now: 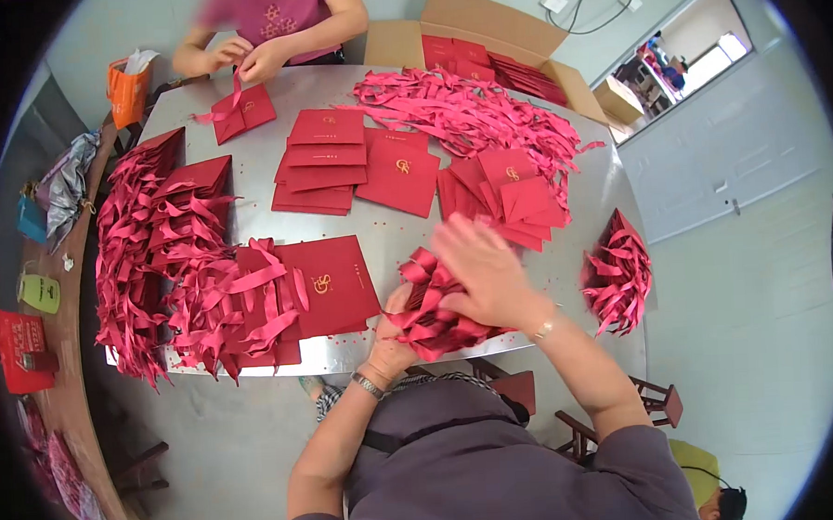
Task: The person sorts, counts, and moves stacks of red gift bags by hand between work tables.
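A bundle of red bags with pink ribbons [430, 306] is at the table's near edge, between my hands. My left hand [392, 340] holds its left side, the fingers partly hidden by ribbons. My right hand [491, 271] lies over the right part of the bundle, its fingers stretched out and slightly blurred. Left of the bundle, a large red bag with a gold logo [329, 284] lies flat beside ribboned bags [205, 311]. Beyond my hands are fanned red bags [511, 195] and flat red bags [399, 172].
Loose pink ribbons [466, 109] cover the table's far right. Another ribboned bundle [617, 274] stands at the right edge. Across the table [392, 228], a person [285, 24] handles a ribboned bag [243, 112]. An open carton [494, 20] holds red bags. Stools [660, 400] stand at the lower right.
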The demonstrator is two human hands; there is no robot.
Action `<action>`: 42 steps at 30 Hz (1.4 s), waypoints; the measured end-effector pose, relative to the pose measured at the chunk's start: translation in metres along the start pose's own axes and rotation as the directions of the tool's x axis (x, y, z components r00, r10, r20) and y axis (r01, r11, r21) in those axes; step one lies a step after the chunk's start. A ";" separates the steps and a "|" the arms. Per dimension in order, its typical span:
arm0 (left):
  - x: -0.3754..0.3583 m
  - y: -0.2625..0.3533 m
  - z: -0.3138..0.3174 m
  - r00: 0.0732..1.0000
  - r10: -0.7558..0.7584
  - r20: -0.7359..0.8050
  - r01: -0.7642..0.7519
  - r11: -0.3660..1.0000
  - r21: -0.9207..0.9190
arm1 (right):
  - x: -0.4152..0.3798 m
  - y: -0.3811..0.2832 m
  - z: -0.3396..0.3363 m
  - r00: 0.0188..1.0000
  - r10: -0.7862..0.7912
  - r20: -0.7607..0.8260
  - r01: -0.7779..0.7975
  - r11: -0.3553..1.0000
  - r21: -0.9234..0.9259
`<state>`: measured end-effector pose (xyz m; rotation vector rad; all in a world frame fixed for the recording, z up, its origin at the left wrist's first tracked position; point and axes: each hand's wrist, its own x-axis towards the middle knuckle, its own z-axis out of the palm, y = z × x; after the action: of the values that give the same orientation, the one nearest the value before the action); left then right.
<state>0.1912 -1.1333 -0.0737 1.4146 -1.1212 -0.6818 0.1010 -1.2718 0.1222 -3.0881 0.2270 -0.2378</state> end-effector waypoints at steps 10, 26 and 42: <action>0.021 0.054 -0.010 0.965 0.234 -0.118 -0.217 0.966 0.142 | 0.005 0.018 0.028 0.996 0.066 -0.062 -0.051 0.975 0.216; 0.016 0.052 0.002 0.939 -0.171 -0.299 0.112 0.972 -0.206 | 0.020 0.029 0.023 0.984 0.173 0.032 -0.170 0.884 0.436; 0.025 0.152 0.051 0.866 -0.195 0.460 0.499 0.288 -0.818 | 0.210 0.027 -0.146 0.995 -0.074 -0.063 0.071 0.996 -0.048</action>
<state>0.1176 -1.1607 0.0680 0.5108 -0.3673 -1.5912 0.2800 -1.3336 0.2961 -3.1406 0.1235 -0.3409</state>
